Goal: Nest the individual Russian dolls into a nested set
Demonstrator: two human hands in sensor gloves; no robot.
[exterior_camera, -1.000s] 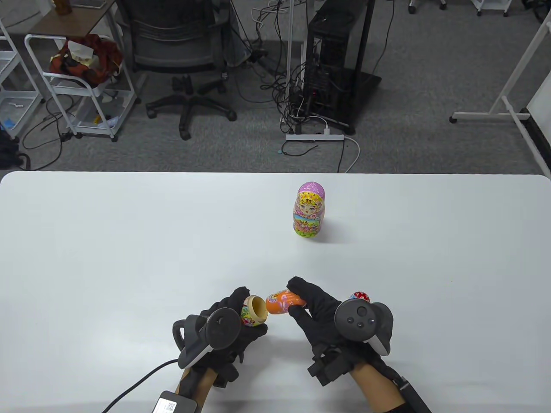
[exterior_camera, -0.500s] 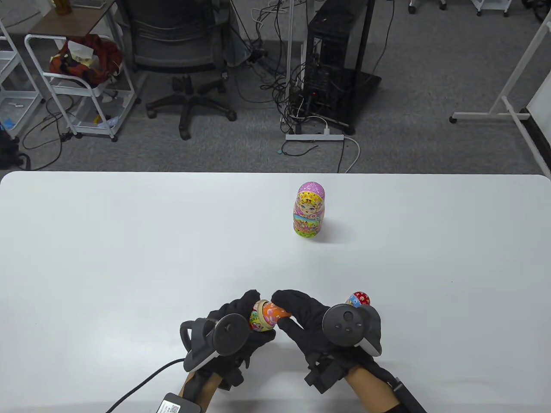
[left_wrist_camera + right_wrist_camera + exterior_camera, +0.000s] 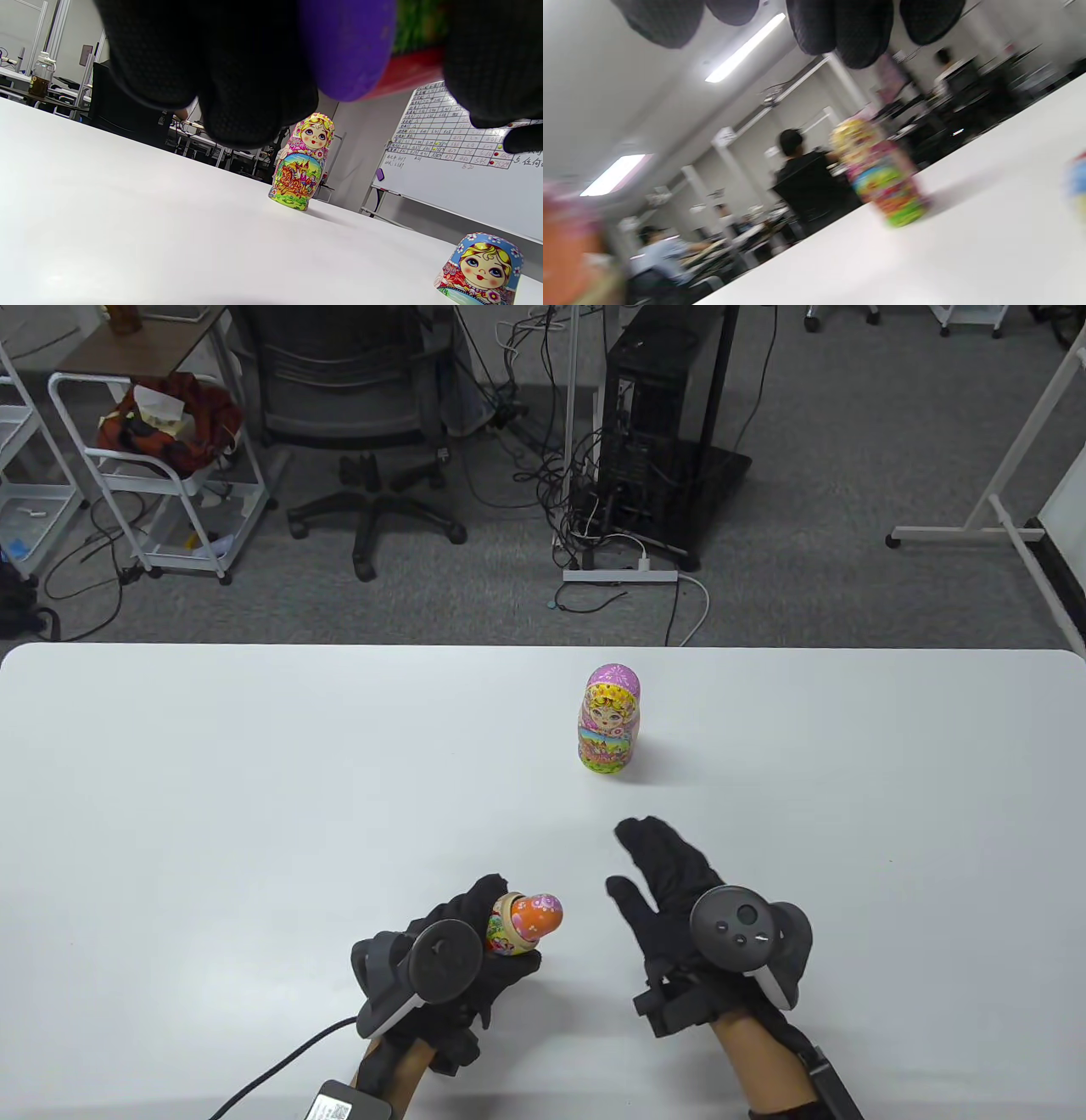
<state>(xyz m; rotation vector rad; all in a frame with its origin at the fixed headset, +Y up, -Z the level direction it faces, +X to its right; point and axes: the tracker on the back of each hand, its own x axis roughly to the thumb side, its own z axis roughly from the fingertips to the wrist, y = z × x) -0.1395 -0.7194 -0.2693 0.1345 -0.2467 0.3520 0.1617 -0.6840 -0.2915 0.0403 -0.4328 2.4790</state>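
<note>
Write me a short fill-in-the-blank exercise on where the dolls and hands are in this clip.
1. The orange doll sits in a doll half held by the ____ hand.
2. The right hand holds ____.
3. The tall pink-topped doll stands ____ on the table.
4. In the left wrist view, the blue-scarfed doll top rests on the ____.

Missing words: left; nothing; upright; table

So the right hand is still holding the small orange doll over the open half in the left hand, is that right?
Not quite. The table view shows the right hand open and holding nothing; the small orange doll sits in the open half that the left hand holds.
</note>
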